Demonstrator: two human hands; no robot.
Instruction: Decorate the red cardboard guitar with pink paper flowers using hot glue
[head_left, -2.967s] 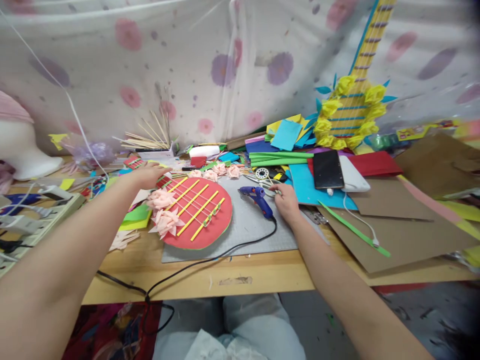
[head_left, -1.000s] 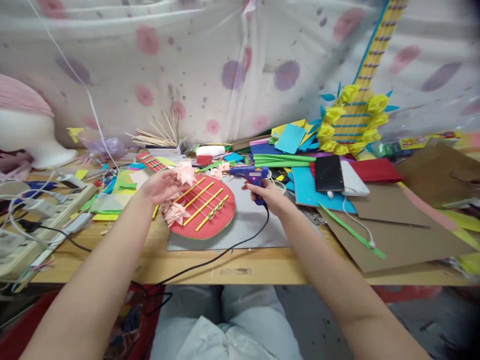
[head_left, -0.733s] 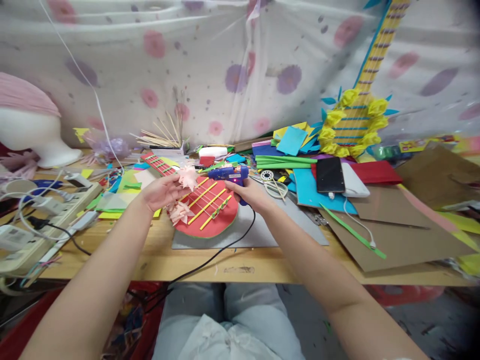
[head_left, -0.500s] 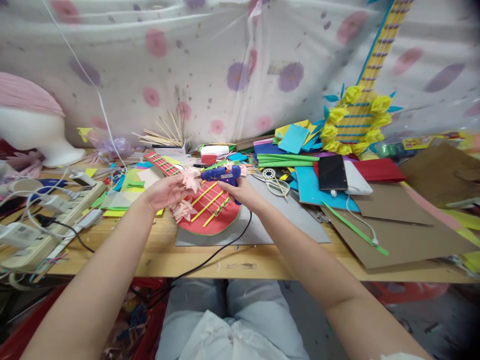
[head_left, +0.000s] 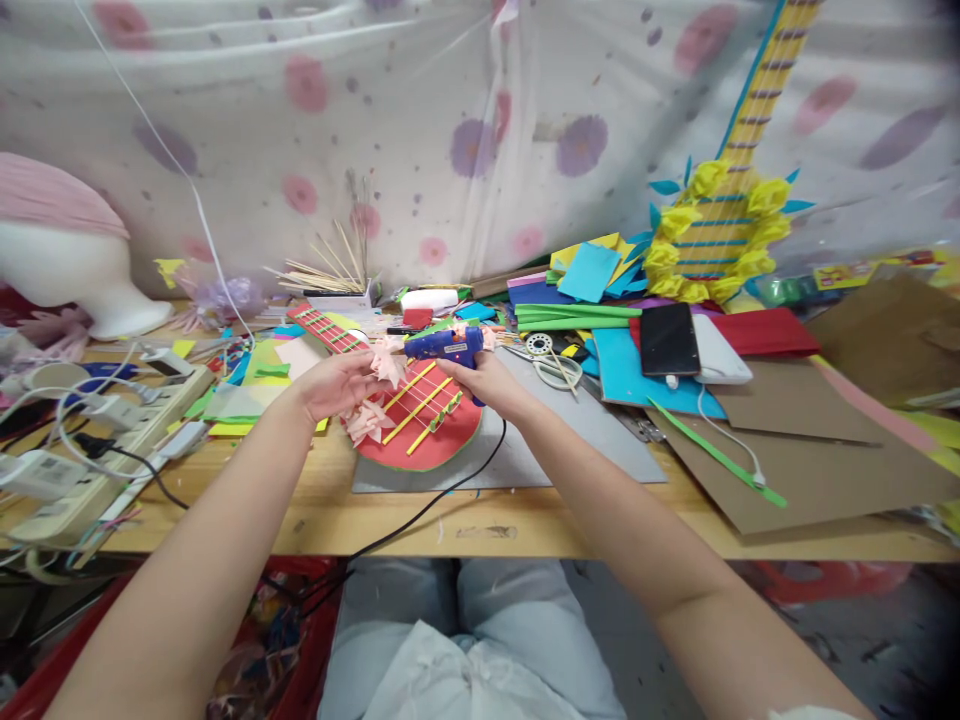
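Right hand (head_left: 491, 378) clenched round glue gun (head_left: 446, 345), nozzle seemingly touching pink flower (head_left: 388, 362) pinched in left hand (head_left: 337, 382).

A pink paper flower (head_left: 388, 362) and a blue glue gun (head_left: 446, 347), both held off the table.

The flower is small and pale pink with crinkled, pointed petals, pinched in the left hand (head_left: 334, 383) and tilted towards the gun. The right hand (head_left: 484, 380) grips the gun by its handle, barrel level and nozzle pointing left at the flower; the tip seems to touch the petals, though blur hides the contact. A black cord (head_left: 450, 495) trails from the handle over the table edge.
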